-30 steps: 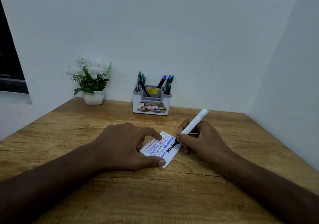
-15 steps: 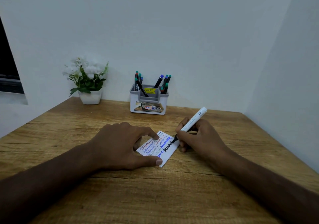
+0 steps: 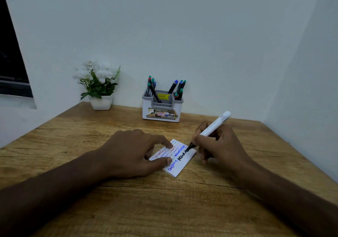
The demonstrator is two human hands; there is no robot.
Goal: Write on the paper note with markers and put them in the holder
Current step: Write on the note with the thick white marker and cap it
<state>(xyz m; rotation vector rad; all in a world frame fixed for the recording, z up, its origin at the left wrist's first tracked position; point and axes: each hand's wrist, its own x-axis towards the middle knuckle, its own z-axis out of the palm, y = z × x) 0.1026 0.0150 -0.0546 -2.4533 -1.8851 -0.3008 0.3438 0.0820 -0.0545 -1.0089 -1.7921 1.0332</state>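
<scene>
- A brown wooden table with a bold grain (image 3: 113, 209) fills the lower part of the view, and a dark crack line runs across its top.
- A small white square pot of white flowers and green leaves (image 3: 100, 88) stands on the table's far left corner, close against the wall.
- A plain pale wall (image 3: 182, 35) rises behind the table's far edge; a second pale wall (image 3: 311, 90) meets it at the table's right side.
- A dark window opening with a grey sill (image 3: 11, 68) sits left of the table, above its level.
</scene>
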